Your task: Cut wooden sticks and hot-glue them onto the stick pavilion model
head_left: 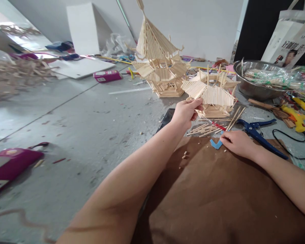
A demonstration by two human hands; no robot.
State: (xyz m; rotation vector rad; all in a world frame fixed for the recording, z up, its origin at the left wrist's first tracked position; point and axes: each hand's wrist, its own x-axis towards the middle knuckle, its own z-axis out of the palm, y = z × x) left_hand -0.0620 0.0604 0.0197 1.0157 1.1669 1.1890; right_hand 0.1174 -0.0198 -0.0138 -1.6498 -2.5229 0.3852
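Note:
My left hand (186,112) is closed, thumb and fingers pinching the lower roof edge of a small pavilion model (218,96) built from thin wooden sticks. My right hand (238,144) is closed round the near end of a thin red tool (218,125), whose narrow tip points at the model's base near my left fingers. What kind of tool it is I cannot make out. A bent blue piece (216,144) lies beside my right fingertips. Loose wooden sticks (205,129) lie between my hands. Behind the model stands a taller stick pagoda (159,73) with a pointed roof.
Brown paper (231,193) covers my lap. Blue cutters (261,137) and a yellow glue gun (296,117) lie at right, near a metal bowl (251,86) of wrapped sticks. Purple devices (108,76) lie on the grey floor (73,135). A dark phone-like slab (165,119) is behind my left wrist.

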